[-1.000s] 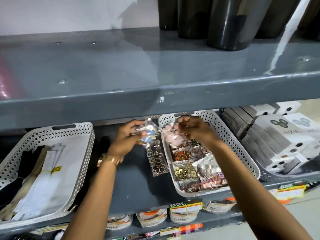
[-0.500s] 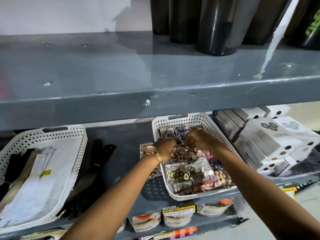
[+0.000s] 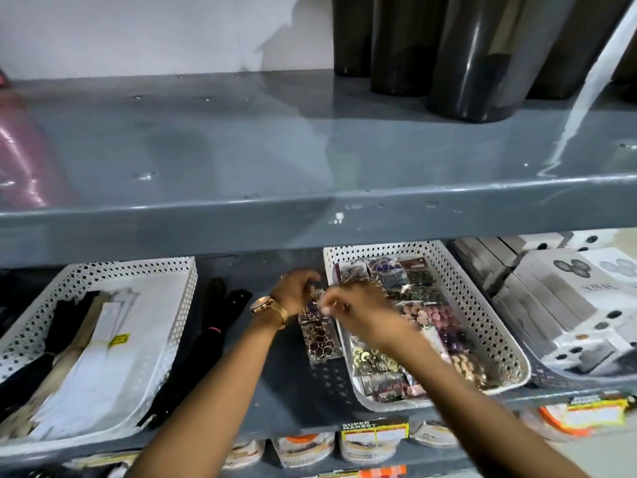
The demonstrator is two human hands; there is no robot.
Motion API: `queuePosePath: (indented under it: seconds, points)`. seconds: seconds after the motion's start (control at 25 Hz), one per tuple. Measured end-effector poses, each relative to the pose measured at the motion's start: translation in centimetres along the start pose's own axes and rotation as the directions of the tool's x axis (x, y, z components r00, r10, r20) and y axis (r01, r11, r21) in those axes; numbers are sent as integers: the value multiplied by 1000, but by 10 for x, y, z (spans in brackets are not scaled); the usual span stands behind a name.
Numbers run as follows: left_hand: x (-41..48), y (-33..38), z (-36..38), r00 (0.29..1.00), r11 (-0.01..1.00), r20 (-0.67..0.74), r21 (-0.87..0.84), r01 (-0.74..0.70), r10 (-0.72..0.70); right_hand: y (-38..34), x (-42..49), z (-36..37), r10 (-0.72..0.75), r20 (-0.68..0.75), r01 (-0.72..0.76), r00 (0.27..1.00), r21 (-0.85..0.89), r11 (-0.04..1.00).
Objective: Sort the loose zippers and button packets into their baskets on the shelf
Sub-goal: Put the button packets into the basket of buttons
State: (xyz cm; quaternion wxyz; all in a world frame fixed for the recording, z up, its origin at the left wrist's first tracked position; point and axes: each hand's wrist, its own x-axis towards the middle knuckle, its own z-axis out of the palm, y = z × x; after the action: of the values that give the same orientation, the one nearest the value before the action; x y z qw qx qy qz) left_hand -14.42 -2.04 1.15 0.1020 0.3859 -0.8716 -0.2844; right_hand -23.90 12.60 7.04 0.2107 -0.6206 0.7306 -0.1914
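Note:
Loose button packets (image 3: 319,336) lie on the grey shelf between two white perforated baskets. My left hand (image 3: 296,294), with a gold watch on its wrist, curls over their far end and grips it. My right hand (image 3: 351,305) is blurred, its fingers bunched against the same end of the packets; its hold is unclear. The right basket (image 3: 482,305) holds several button packets. The left basket (image 3: 179,305) holds black, beige and white zippers (image 3: 86,343). Loose black zippers (image 3: 210,339) lie on the shelf beside the left basket.
The grey upper shelf (image 3: 310,215) overhangs the baskets, with dark cylinders (image 3: 475,56) on it. White boxes (image 3: 568,305) are stacked to the right of the button basket. Labelled packets (image 3: 372,439) hang below the shelf's front edge.
Both hands were inside the button basket half a second ago; they have moved left out of it to the loose button packets on the shelf.

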Motion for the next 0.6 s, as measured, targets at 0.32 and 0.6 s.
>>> queuePosePath:
  seconds: [0.32, 0.6]
  points:
    - [-26, -39, 4, 993, 978, -50, 178, 110, -103, -33, 11, 113, 245, 27, -200, 969, -492, 847]
    - [-48, -66, -20, 934, 930, -85, -158, 332, -348, -31, 12, 122, 215, 24, -179, 976, -467, 866]
